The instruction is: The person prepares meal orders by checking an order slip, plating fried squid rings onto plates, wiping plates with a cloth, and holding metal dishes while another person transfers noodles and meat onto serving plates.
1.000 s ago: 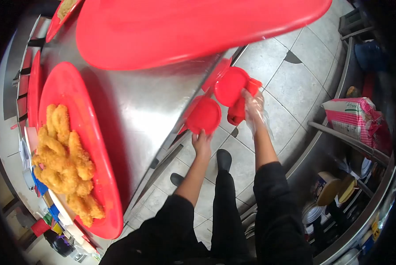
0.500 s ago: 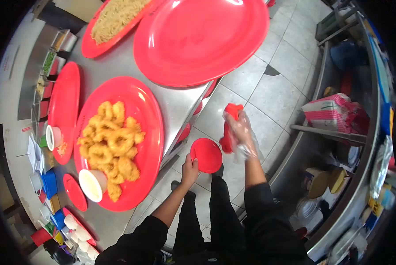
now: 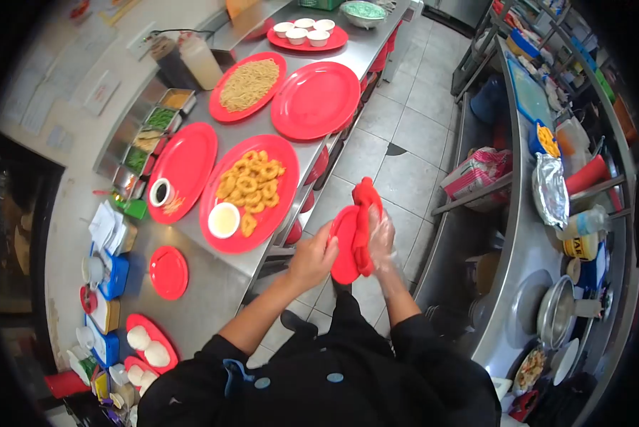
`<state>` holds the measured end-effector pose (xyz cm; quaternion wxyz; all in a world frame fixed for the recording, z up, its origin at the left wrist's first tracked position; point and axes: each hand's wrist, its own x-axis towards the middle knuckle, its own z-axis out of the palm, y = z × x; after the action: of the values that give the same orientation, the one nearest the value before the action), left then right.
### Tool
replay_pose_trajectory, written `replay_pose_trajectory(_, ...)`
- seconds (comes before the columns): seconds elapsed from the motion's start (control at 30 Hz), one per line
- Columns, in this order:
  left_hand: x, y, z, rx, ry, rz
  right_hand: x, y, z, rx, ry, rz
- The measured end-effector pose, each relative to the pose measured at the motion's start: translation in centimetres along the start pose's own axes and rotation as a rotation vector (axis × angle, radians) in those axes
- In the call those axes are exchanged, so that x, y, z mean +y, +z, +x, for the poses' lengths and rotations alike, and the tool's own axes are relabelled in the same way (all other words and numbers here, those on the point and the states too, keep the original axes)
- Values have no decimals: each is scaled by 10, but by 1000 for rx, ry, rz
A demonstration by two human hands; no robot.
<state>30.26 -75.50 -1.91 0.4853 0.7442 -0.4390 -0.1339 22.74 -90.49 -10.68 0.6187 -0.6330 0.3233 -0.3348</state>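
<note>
My left hand (image 3: pixel 313 260) grips the edge of a small round red plate (image 3: pixel 344 245), held tilted over the floor. Against the plate's right side is a crumpled red cloth (image 3: pixel 365 224), and my right hand (image 3: pixel 382 242), in a clear plastic glove, is closed on it. Left of my hands, on the steel counter, a large red plate (image 3: pixel 285 167) bears fried rings (image 3: pixel 248 186) and a white cup of pale sauce (image 3: pixel 224 220). Behind it stands a bare red oval plate (image 3: pixel 316 99).
A plate of noodles (image 3: pixel 249 85), an oval plate (image 3: pixel 195 156) with a dark sauce cup and a small red plate (image 3: pixel 169 272) are on the counter (image 3: pixel 212 285). To the right runs a steel shelf unit (image 3: pixel 501 285) with a foil package (image 3: pixel 550 191).
The view has lifted and shows more of the counter. My hands have come together, bringing the small plate against the red cloth. Another small red dish seen a second ago no longer shows separately.
</note>
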Motion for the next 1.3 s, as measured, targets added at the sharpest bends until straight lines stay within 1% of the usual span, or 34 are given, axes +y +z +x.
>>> replay_pose_trajectory(0.03, 18, -17, -9, 26, -21, 1, -18, 5, -3, 18, 288, 451)
replay_pose_trajectory(0.07, 31, -34, -16, 61, -39, 5, -4, -9, 8, -74, 506, 561)
replay_pose_trajectory(0.1, 39, -51, -25, 86, -40, 15, 3, -17, 14, -154, 326, 573)
replay_pose_trajectory(0.17, 49, -81, -39, 261, -193, -114, -23, -32, 10, -271, -33, 789)
replay_pose_trajectory(0.2, 50, -93, -41, 297, -189, -102, -87, -20, -7, -274, 50, 748)
replay_pose_trajectory(0.23, 51, -101, -46, 342, -110, -193, -152, -8, -24, -280, 132, 709)
replay_pose_trajectory(0.27, 52, -106, -51, 381, -28, -286, -176, -2, -32, -341, 83, 537)
replay_pose_trajectory(0.3, 62, -114, -56, 366, -66, -244, -200, 5, -40, -396, 25, 365)
replay_pose_trajectory(0.33, 67, -116, -61, 389, -64, -242, -219, 21, -62, -451, -220, -34)
replay_pose_trajectory(0.37, 71, -119, -64, 396, -84, -190, -238, 36, -85, -380, -528, -585)
replay_pose_trajectory(0.4, 74, -122, -66, 401, -103, -138, -258, 52, -107, -233, -788, -952)
replay_pose_trajectory(0.43, 78, -125, -69, 401, -85, -218, -255, 59, -116, -459, -814, -842)
replay_pose_trajectory(0.47, 75, -125, -72, 422, -79, -215, -253, 66, -126, -694, -800, -721)
replay_pose_trajectory(0.53, 65, -124, -78, 412, 53, -162, -228, 73, -129, -573, -887, -583)
replay_pose_trajectory(0.57, 86, -136, -87, 277, -27, -52, -220, 76, -122, -582, -901, -581)
replay_pose_trajectory(0.6, 100, -137, -92, 289, -33, -54, -213, 74, -114, -501, -761, -390)
replay_pose_trajectory(0.63, 110, -136, -96, 309, 54, 29, -216, 73, -110, -417, -613, -203)
replay_pose_trajectory(0.67, 117, -135, -99, 329, 144, 114, -240, 64, -111, -417, -518, -104)
replay_pose_trajectory(0.7, 120, -136, -98, 419, 182, 148, -233, 60, -109, -529, -187, 215)
replay_pose_trajectory(0.73, 124, -138, -97, 431, 184, 154, -223, 58, -108, -625, 157, 526)
replay_pose_trajectory(0.77, 128, -139, -97, 457, 183, 140, -216, 59, -109, -633, 158, 526)
replay_pose_trajectory(0.83, 130, -137, -93, 489, 179, 122, -207, 62, -111, -681, 261, 797)
replay_pose_trajectory(0.87, 130, -136, -88, 556, 262, 169, -204, 70, -118, -687, 264, 791)
replay_pose_trajectory(0.9, 129, -134, -84, 621, 344, 218, -201, 84, -132, -539, 402, 982)
replay_pose_trajectory(0.93, 127, -130, -80, 626, 344, 219, -198, 97, -142, -380, 535, 1170)
replay_pose_trajectory(0.97, 120, -125, -75, 714, 385, 261, -189, 104, -147, -386, 531, 1167)
replay_pose_trajectory(1.0, 111, -121, -70, 803, 427, 305, -175, 110, -150, -444, 299, 983)
replay_pose_trajectory(1.03, 106, -118, -71, 759, 343, 185, -180, 112, -150, -471, 185, 891)
replay_pose_trajectory(1.07, 100, -116, -70, 756, 345, 188, -185, 114, -151, -486, 72, 801)
replay_pose_trajectory(1.13, 94, -112, -65, 854, 203, 211, -203, 106, -140, -420, 613, 1199)
replay_pose_trajectory(1.17, 101, -99, -71, 762, 81, 69, -189, 103, -126, -625, 537, 1290)
replay_pose_trajectory(1.2, 108, -84, -75, 764, 87, 72, -177, 97, -116, -629, 533, 1293)
replay_pose_trajectory(1.27, 118, -60, -85, 682, 320, 151, -198, 93, -116, -427, 404, 1175)
replay_pose_trajectory(1.3, 118, -59, -94, 683, 320, 155, -211, 90, -116, -328, 343, 1112)
